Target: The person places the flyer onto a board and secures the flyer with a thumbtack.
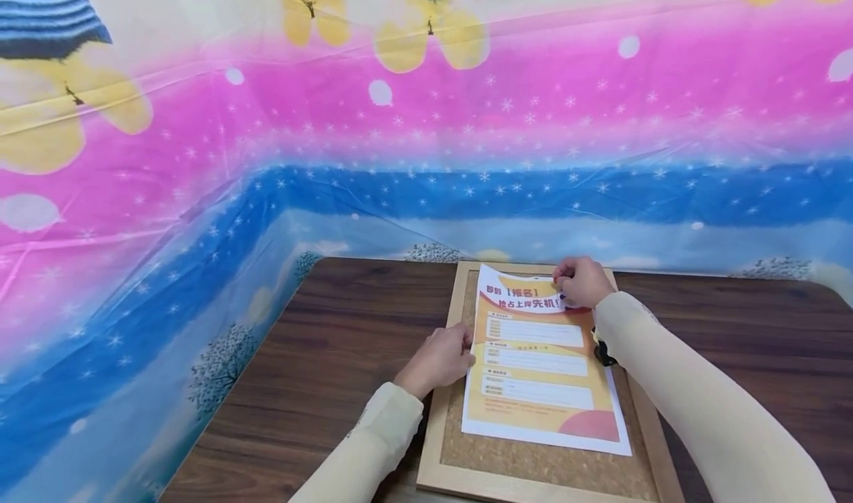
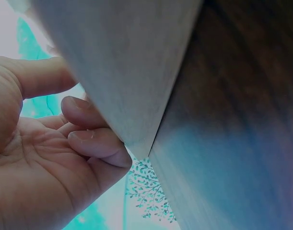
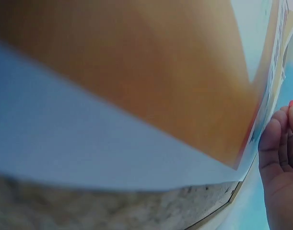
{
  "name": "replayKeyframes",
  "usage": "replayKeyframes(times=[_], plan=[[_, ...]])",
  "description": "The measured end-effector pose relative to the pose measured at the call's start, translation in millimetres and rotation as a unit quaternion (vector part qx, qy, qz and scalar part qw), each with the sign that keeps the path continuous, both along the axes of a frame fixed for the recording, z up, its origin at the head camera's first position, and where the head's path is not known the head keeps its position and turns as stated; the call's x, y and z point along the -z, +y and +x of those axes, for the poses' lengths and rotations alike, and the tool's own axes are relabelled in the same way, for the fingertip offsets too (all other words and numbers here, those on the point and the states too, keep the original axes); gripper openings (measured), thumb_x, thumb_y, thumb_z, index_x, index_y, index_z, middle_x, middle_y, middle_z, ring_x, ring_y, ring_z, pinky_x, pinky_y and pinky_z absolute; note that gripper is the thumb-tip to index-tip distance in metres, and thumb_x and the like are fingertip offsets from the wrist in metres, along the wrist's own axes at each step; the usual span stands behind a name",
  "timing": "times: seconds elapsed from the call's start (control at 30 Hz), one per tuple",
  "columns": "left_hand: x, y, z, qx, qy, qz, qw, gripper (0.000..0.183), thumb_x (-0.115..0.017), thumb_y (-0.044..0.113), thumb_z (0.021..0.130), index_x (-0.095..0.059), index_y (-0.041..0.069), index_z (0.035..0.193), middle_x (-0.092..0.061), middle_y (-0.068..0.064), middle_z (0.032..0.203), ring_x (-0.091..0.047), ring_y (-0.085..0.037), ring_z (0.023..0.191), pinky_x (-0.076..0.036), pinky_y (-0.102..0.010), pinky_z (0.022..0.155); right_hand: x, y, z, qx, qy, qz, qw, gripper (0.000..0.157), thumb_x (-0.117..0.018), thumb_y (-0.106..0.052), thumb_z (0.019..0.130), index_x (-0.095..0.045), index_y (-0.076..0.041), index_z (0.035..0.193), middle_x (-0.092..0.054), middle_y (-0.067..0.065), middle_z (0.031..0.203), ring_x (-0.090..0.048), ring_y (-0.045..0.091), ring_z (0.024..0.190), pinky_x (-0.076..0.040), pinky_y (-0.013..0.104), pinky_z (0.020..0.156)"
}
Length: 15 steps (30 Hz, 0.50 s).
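Note:
A cork board (image 1: 566, 475) in a light wooden frame lies on the dark table. On it rests a poster (image 1: 543, 421) in yellow, red and white, its top right corner partly covered by my right hand (image 1: 583, 281). Between that hand's thumb and finger shows the red tip of a push pin (image 3: 292, 103); the rest of it is hidden. My left hand (image 1: 441, 356) reaches over the board's left frame, with thumb and fingertips at the poster's left edge. In the left wrist view, its fingers (image 2: 100, 143) are curled beside the frame (image 2: 122, 62).
The brown wooden table (image 1: 320, 362) extends to both sides of the board. Behind it hangs a pink and blue patterned cloth (image 1: 440, 192), which also runs along the table's left side. A black wrist device (image 1: 603, 350) sits under my right cuff.

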<state>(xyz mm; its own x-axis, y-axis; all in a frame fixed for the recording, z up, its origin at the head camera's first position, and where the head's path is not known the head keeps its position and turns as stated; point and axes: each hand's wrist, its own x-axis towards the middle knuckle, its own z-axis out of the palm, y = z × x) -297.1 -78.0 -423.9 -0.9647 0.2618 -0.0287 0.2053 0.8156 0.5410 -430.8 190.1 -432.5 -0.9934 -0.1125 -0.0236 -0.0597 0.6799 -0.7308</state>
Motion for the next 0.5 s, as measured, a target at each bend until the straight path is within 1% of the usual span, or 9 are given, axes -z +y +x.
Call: replayKeyframes(times=[0.07, 0.17, 0.27, 0.4, 0.5], plan=[[-0.1, -0.9, -0.3, -0.002, 0.000, 0.000, 1.0000, 0.012, -0.058, 0.015, 0.081, -0.048, 0.011, 0.087, -0.048, 0.003, 0.068, -0.044, -0.013, 0.050, -0.035, -0.026, 0.042, -0.5, -1.3, -1.3, -0.004, -0.009, -0.008, 1.000, 0.009, -0.050, -0.012, 0.086, -0.055, -0.007, 0.091, -0.053, 0.013, 0.086, -0.050, 0.026, 0.072, -0.042, 0.029, 0.044], [0.3, -1.6, -0.4, -0.001, 0.000, 0.000, 1.0000, 0.012, -0.057, 0.014, 0.081, -0.049, 0.010, 0.088, -0.049, 0.004, 0.069, -0.045, -0.012, 0.051, -0.035, -0.026, 0.042, -1.5, -2.8, -4.8, -0.020, -0.016, -0.002, 1.000, 0.010, -0.049, -0.013, 0.087, -0.055, -0.007, 0.092, -0.052, 0.014, 0.087, -0.049, 0.026, 0.068, -0.042, 0.031, 0.045], [0.5, -1.2, -0.1, 0.001, -0.003, 0.000, 1.0000, 0.012, -0.057, 0.014, 0.081, -0.049, 0.010, 0.089, -0.049, 0.004, 0.069, -0.045, -0.012, 0.051, -0.035, -0.025, 0.042, -1.7, -2.9, -10.8, -0.033, -0.013, 0.019, 0.999, 0.011, -0.049, -0.015, 0.087, -0.056, -0.007, 0.092, -0.053, 0.013, 0.087, -0.049, 0.025, 0.066, -0.042, 0.032, 0.047], [0.3, 0.2, 0.3, -0.006, -0.008, -0.001, 0.9999, 0.012, -0.056, 0.014, 0.081, -0.048, 0.011, 0.089, -0.049, 0.005, 0.069, -0.045, -0.011, 0.051, -0.036, -0.025, 0.042, -1.8, -1.3, -21.1, -0.038, -0.018, 0.040, 0.998, 0.013, -0.051, -0.017, 0.086, -0.058, -0.007, 0.091, -0.055, 0.011, 0.084, -0.050, 0.023, 0.069, -0.041, 0.030, 0.052], [0.8, 0.5, 0.3, -0.012, -0.012, -0.004, 0.9998, 0.012, -0.057, 0.014, 0.080, -0.048, 0.012, 0.089, -0.049, 0.005, 0.069, -0.046, -0.011, 0.052, -0.036, -0.025, 0.042, -3.4, -0.8, -27.1, -0.036, -0.037, 0.042, 0.998, 0.015, -0.052, -0.017, 0.085, -0.059, -0.006, 0.092, -0.055, 0.011, 0.082, -0.051, 0.023, 0.070, -0.039, 0.030, 0.056]])
